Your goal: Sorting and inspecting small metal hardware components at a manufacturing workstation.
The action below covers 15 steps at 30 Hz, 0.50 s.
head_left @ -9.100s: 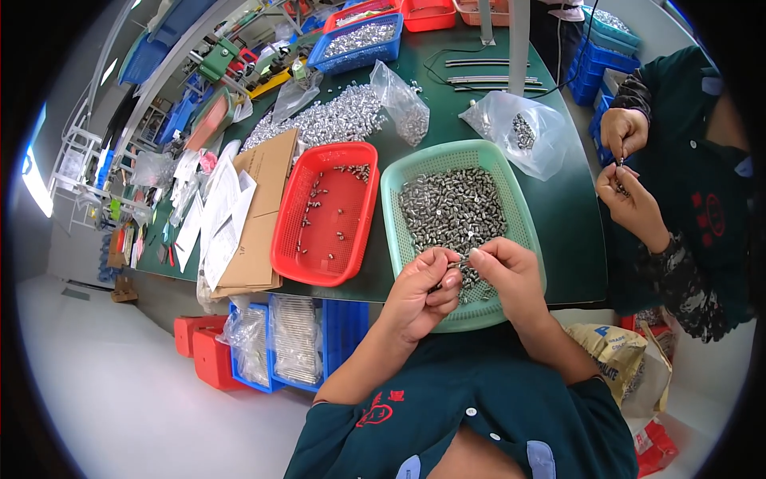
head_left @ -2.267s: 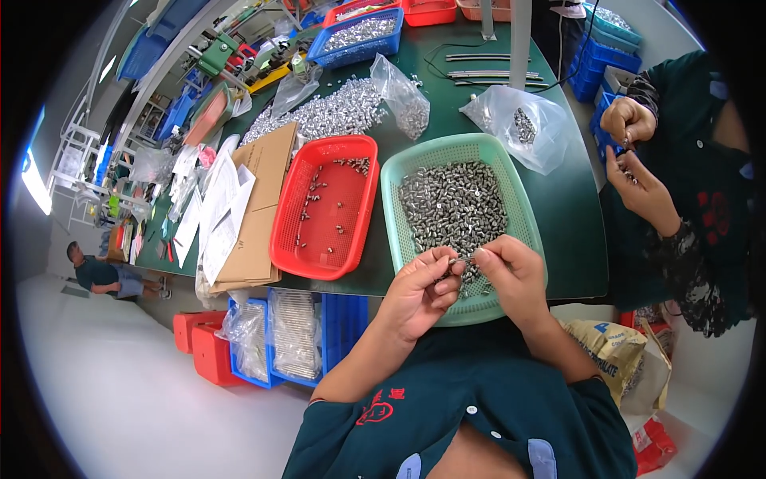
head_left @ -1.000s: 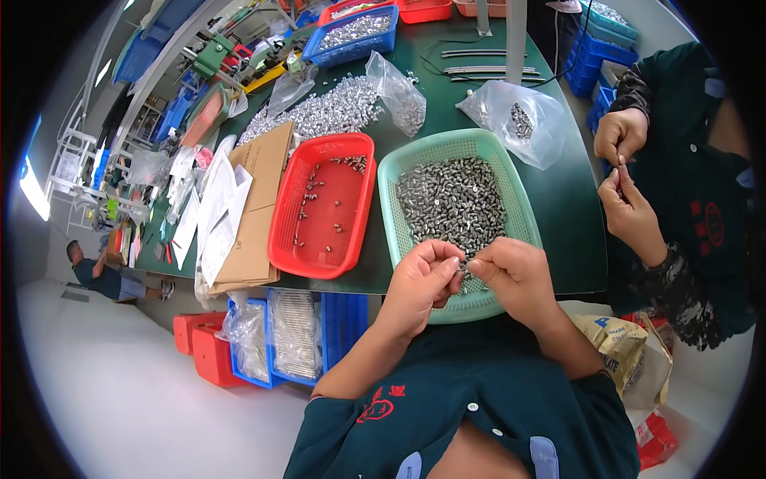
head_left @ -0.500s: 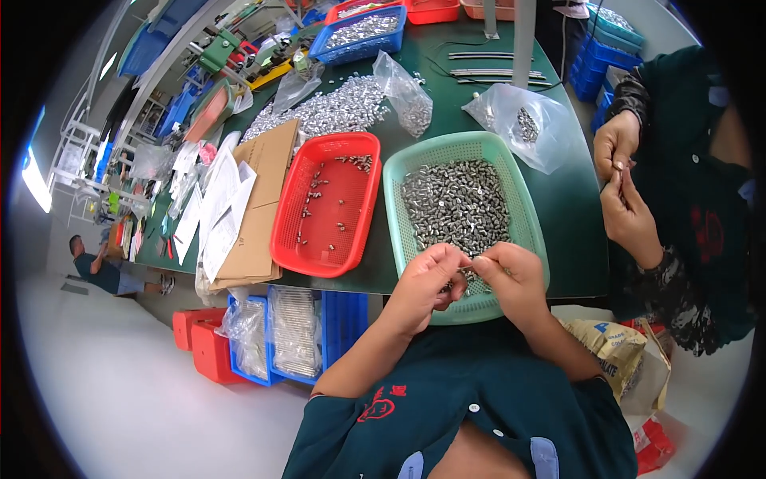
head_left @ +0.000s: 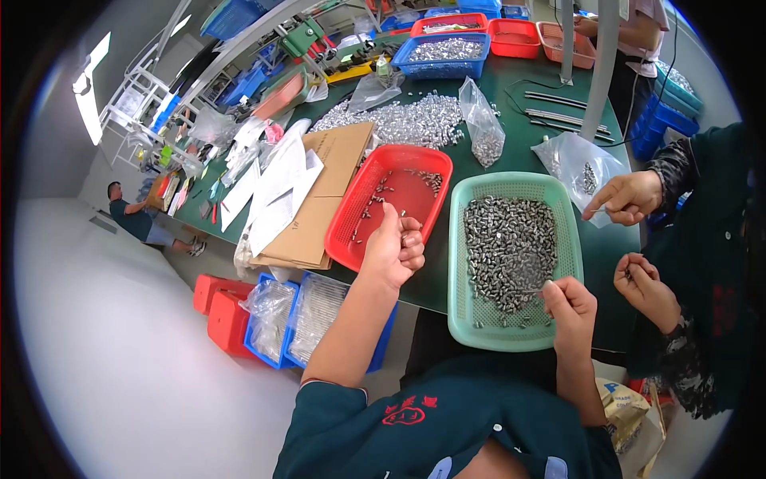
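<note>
My left hand (head_left: 393,250) is closed over the near right part of a red plastic basket (head_left: 343,250), thumb up and fingers curled. Whatever lies inside those fingers is hidden. Small metal parts (head_left: 431,182) lie scattered in this basket, mostly toward its far right corner. To the right stands a pale green basket (head_left: 457,263) with a thick layer of small dark-silver cylindrical metal parts (head_left: 511,231). At its near right edge my right hand (head_left: 571,310) pinches a thin metal rod (head_left: 530,290) between thumb and forefinger, its tip pointing left over the parts.
A co-worker's hands (head_left: 630,199) work at the right, one with a thin pick. Beyond the baskets are a heap of shiny parts (head_left: 399,120), clear bags (head_left: 482,128), a blue basket (head_left: 443,60), metal rods (head_left: 566,112) and an upright post (head_left: 598,80). Cardboard (head_left: 335,176) lies left.
My hands, together over the green basket before, are now apart: the left has moved to the red basket, the right to the green basket's near right edge. The whole view has shifted.
</note>
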Tool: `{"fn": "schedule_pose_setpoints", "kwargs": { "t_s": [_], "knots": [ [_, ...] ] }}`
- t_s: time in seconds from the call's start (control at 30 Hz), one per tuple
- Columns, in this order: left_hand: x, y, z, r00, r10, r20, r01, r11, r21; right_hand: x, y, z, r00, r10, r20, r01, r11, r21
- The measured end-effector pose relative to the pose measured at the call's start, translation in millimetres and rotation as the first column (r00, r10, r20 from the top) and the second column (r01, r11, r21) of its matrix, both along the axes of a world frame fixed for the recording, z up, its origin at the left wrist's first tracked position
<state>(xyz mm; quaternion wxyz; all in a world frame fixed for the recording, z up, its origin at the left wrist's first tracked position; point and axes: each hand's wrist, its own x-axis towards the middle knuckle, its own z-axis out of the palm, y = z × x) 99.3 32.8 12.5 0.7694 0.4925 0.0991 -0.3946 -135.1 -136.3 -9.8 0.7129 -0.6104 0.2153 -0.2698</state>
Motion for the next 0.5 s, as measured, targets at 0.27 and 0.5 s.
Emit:
{"fn": "schedule_pose_setpoints", "kwargs": {
  "t_s": [0.27,0.5],
  "knots": [
    [-46.5,-15.0,2.8,0.983,-0.178,0.045,0.184,0.952,-0.246,6.2,4.9,-8.6,1.0,0.02,0.004,-0.02,1.0,-0.02],
    [-85.5,-30.5,-7.2,0.899,-0.431,-0.071,0.387,0.861,-0.33,9.0,6.0,-3.4,1.0,-0.023,0.021,0.027,0.969,-0.244]
  ]
}}
